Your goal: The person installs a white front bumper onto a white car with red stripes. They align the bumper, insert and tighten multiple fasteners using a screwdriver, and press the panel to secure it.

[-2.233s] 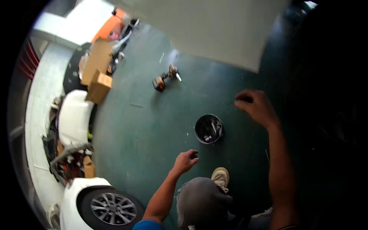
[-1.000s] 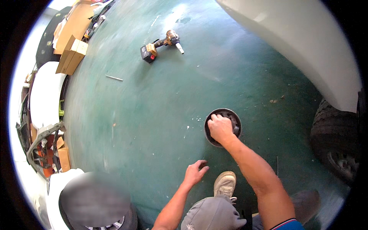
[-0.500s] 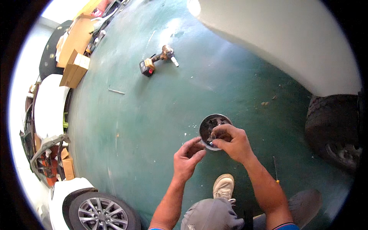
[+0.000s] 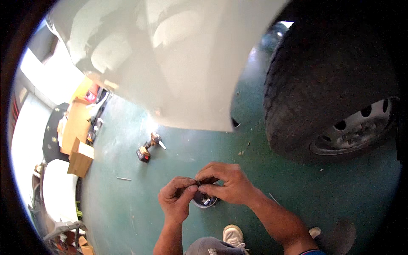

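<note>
My left hand (image 4: 175,199) and my right hand (image 4: 227,182) meet fingertip to fingertip above a small round bowl (image 4: 204,206). Each has its thumb and fingers pinched together. Something small and dark sits between the fingertips, too small and too covered to name. Small parts (image 4: 207,201), some shiny and some dark, lie in the bowl, which the hands partly hide. The bowl stands on the green floor, just beyond my light shoe (image 4: 233,235).
A pale car body panel (image 4: 187,76) hangs over the far side, with a large black tyre (image 4: 289,93) at right. On the floor lie a cordless power tool (image 4: 148,146), a thin metal rod (image 4: 123,178) and another thin rod (image 4: 274,198). Cardboard boxes (image 4: 80,157) stand at left.
My view has swung up toward the car panel and tyre. My right hand has lifted out of the bowl, and my left hand, open before, has closed and joined it.
</note>
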Motion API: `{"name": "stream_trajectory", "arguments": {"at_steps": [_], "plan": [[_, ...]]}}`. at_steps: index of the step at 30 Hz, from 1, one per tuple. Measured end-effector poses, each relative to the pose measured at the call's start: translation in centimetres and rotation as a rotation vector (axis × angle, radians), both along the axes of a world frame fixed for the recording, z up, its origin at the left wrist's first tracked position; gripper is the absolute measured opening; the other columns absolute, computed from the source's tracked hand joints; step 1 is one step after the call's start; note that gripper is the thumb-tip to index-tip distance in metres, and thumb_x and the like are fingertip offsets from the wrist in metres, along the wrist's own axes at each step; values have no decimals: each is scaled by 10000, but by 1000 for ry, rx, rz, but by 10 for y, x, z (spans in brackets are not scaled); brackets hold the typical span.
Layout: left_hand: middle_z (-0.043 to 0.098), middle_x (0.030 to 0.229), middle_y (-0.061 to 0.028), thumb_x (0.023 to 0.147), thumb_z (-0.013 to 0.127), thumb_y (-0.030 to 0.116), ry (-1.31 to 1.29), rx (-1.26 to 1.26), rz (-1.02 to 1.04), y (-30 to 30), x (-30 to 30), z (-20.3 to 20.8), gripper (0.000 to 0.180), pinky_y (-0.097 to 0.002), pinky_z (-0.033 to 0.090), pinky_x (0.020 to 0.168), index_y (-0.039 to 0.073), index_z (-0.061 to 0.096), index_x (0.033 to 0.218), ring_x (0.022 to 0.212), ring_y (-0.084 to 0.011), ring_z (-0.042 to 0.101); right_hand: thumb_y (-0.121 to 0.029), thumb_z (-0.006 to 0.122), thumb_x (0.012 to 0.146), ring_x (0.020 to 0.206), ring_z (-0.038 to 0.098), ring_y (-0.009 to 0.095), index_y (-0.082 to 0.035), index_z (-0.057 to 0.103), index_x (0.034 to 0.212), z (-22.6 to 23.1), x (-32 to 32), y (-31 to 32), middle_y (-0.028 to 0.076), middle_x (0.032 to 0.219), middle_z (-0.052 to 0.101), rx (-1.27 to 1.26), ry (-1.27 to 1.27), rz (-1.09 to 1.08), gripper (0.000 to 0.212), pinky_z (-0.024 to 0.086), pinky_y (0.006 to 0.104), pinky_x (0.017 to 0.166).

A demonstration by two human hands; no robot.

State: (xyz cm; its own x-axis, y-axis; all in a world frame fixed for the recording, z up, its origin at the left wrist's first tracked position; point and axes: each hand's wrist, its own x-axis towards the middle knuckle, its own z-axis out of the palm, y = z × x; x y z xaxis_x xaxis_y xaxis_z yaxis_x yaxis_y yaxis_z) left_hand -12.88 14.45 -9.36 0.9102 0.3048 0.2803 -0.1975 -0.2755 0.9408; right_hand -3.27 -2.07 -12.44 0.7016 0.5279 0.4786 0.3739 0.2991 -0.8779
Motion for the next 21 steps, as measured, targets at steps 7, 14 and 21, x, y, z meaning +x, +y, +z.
{"name": "stream_trajectory", "arguments": {"at_steps": [7, 14, 21], "plan": [[702, 938, -118, 779, 716, -70, -81, 575, -181, -79, 34, 98, 213, -271, 522, 749, -7, 695, 981, 836, -189, 675, -93, 731, 846, 890, 694, 167, -35, 679, 1036, 54, 15, -79, 80, 1000, 683, 174, 184, 17, 205, 565, 291, 765], [707, 922, -119, 765, 736, -65, -183, 896, -256, -149, 66, 152, 174, -291, 548, 700, 16, 695, 913, 817, -192, 691, -68, 739, 835, 887, 701, 177, -27, 682, 1057, 63, 38, -125, 109, 1003, 689, 489, 185, 12, 232, 584, 311, 762], [705, 898, -124, 747, 749, -69, -286, 1157, -233, -184, 71, 190, 194, -290, 557, 685, 13, 696, 914, 788, -208, 701, -68, 729, 850, 843, 699, 154, -12, 674, 1048, 95, 50, -152, 104, 971, 701, 558, 165, 103, 213, 570, 277, 739]]}}
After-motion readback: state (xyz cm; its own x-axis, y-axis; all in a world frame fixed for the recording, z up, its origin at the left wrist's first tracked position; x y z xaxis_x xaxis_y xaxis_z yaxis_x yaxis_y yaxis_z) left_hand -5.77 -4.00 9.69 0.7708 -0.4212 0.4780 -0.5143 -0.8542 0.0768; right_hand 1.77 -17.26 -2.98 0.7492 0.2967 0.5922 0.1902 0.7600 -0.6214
